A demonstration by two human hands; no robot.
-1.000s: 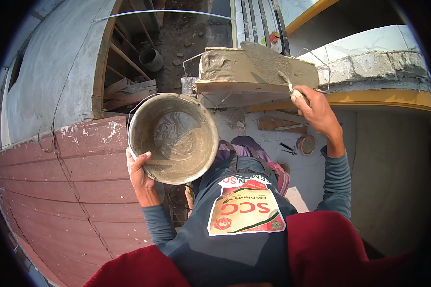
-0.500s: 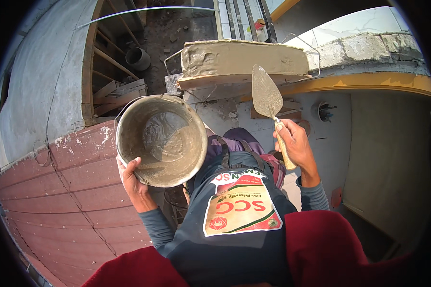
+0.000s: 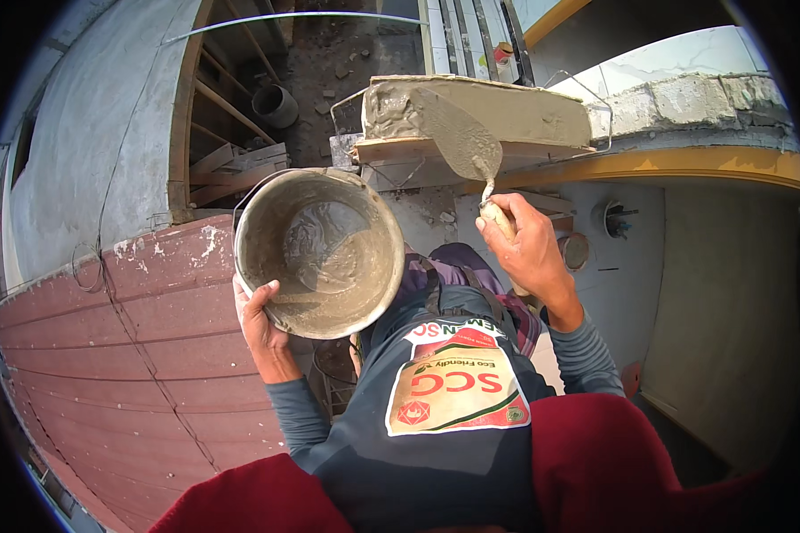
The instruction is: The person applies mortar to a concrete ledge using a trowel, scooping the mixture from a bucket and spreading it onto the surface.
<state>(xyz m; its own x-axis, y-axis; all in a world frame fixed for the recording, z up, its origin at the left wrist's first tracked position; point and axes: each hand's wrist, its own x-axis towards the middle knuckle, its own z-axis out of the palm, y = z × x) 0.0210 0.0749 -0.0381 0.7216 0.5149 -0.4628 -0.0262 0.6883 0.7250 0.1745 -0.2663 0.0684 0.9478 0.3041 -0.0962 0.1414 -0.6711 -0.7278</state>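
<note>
My left hand (image 3: 260, 324) grips the rim of a round bucket (image 3: 389, 258), tilted so that wet grey mortar (image 3: 324, 249) shows inside. Wrapped round the wooden handle of a pointed trowel (image 3: 464, 138) is my right hand (image 3: 533, 249). The trowel's mortar-smeared blade points up and left, in front of the mortar-coated face of a raised ledge (image 3: 542, 111); whether it touches the face I cannot tell. Rough, fresh mortar shows at the ledge's left end, next to the blade tip. Under the coated face runs a wooden board (image 3: 542, 149).
Bent metal rods (image 3: 610, 120) stick out at the ledge's ends. Red-brown planks (image 3: 133, 346) form a wall on the left. Another bucket (image 3: 276, 107) stands by timber pieces far below. A yellow beam (image 3: 684, 162) runs right, and a white container (image 3: 615, 218) stands on the lower floor.
The trowel has swung left, from upright beside the ledge to across its coated face. Rough mortar now shows at the left end. My left hand still holds the bucket.
</note>
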